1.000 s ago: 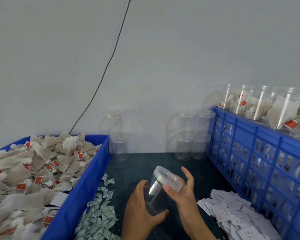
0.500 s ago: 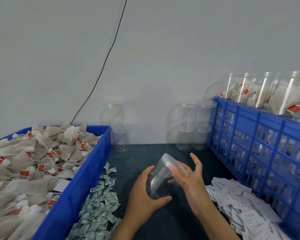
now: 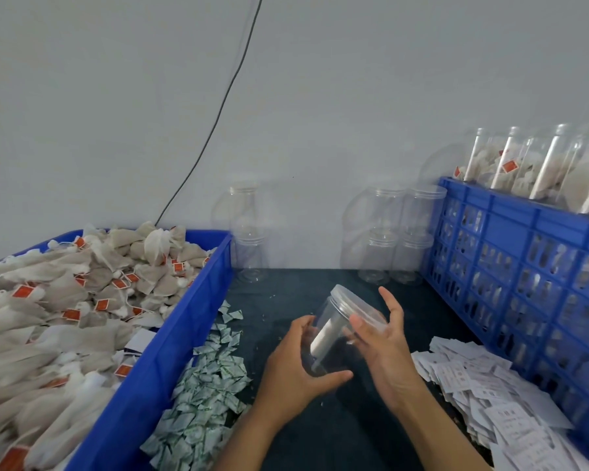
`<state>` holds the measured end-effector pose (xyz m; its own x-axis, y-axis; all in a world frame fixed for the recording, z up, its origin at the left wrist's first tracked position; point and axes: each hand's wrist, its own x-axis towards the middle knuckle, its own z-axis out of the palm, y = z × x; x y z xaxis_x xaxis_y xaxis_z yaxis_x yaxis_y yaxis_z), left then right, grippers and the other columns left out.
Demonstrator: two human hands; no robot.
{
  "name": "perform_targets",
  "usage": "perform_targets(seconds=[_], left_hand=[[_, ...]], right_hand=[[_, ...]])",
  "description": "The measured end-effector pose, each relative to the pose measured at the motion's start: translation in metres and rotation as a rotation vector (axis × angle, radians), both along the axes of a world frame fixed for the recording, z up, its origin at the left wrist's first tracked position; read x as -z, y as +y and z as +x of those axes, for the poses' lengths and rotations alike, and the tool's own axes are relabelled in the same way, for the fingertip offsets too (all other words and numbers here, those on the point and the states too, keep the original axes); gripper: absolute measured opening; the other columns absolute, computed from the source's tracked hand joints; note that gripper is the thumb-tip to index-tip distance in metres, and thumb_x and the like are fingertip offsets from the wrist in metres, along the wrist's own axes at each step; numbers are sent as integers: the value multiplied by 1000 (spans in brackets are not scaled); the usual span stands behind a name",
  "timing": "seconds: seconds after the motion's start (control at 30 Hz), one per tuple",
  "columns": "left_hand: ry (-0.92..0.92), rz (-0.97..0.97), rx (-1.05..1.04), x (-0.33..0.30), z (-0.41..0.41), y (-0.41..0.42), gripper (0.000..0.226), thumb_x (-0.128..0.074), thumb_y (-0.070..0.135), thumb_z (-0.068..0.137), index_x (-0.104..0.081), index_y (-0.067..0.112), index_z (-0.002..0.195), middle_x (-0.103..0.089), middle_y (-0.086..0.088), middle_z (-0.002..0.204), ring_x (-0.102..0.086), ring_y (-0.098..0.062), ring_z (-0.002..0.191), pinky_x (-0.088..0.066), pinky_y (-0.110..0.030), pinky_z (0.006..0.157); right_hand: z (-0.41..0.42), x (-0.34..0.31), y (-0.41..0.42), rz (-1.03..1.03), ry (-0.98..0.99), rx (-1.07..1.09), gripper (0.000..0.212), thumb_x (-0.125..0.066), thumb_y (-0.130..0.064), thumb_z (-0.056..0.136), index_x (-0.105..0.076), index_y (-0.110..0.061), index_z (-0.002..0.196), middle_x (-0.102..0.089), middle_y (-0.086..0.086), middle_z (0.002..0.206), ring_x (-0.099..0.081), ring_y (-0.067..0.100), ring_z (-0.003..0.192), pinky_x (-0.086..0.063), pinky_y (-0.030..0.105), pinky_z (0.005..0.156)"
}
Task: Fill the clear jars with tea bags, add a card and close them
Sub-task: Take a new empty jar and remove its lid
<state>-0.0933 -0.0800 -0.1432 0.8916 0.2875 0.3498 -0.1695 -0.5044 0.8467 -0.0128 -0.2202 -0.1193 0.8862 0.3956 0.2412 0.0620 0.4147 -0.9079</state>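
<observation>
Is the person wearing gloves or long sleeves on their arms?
No gloves and no sleeves show. The left hand and the right hand are both bare, and the forearms are bare down to the bottom edge of the picture. No rings, watch or bracelets can be seen on the fingers or wrists. The fingernails look short and plain.

Open dark table (image 3: 286, 300) between blue bin (image 3: 170, 351) and crate (image 3: 524, 266) (paper-littered edges)
</observation>
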Motion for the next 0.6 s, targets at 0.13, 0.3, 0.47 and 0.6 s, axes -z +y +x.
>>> perform_targets(seconds=[0.13, 0.3, 0.47, 0.6], left_hand=[[80, -257, 236, -9, -2, 6, 68, -82, 45, 61, -56, 27, 121, -67, 8, 116, -64, -13, 108, -52, -37, 97], [187, -440, 409, -14, -7, 11, 71, -76, 38, 65, -53, 10, 126, -70, -12, 114, -67, -25, 100, -54, -35, 92], [303, -584, 598, -20, -9, 6, 93, -78, 59, 62, -47, 6, 132, -67, -17, 109, -67, -25, 88, -56, -35, 80], [409, -710, 769, -20, -7, 10, 96, -69, 70, 68, -42, 8, 136, -68, -18, 107, -68, -29, 91, -56, -40, 80]], right_hand=[[1, -8, -8, 108, 78, -111, 95, -88, -33, 52, -41, -37, 135, -65, 11, 124, -66, 29, 109, -51, 40, 91], [1, -4, -13, 165, 164, -212, 64, -64, -17, 79, -42, -18, 138, -64, 15, 125, -67, 30, 104, -54, 43, 88], [-1, -7, -17, 194, 242, -346, 95, -83, -33, 67, -37, 0, 143, -49, 31, 135, -47, 49, 122, -32, 62, 108], [-4, -12, -19, 379, 308, -437, 93, -89, -31, 62, -47, 1, 138, -49, 25, 140, -47, 40, 129, -31, 60, 110]])
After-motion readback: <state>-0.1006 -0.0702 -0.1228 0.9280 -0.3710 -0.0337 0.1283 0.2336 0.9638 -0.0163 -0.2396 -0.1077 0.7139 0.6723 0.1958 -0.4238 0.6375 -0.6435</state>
